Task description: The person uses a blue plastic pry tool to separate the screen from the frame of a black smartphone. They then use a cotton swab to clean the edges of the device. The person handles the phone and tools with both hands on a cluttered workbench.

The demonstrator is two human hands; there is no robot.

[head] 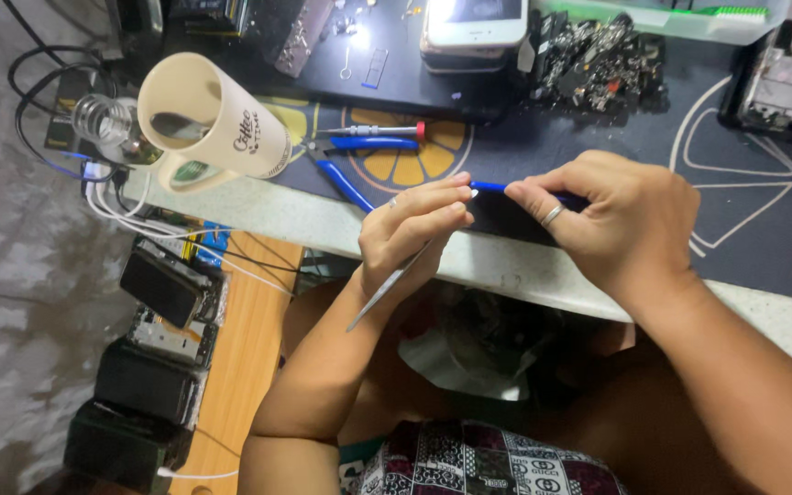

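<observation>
The left hand (414, 229) is pinching a thin metal tool (387, 289); the right hand (611, 220) is clamping one blue-edged phone (515, 213) at the table edge (524, 270). The tool may be slipping and scratching it. Farther: one mug (208, 115), one blue pliers (359, 156), two stacked phones (474, 32).

Pale worktop (258, 215) (dark mat (763, 229)), wooden shelf (245, 367)

Dark phone (506, 225) with blue edge is standing on its side at the table's front edge, pinched between both hands. Thin metal tool (387, 289) is angling down-left from it.
</observation>
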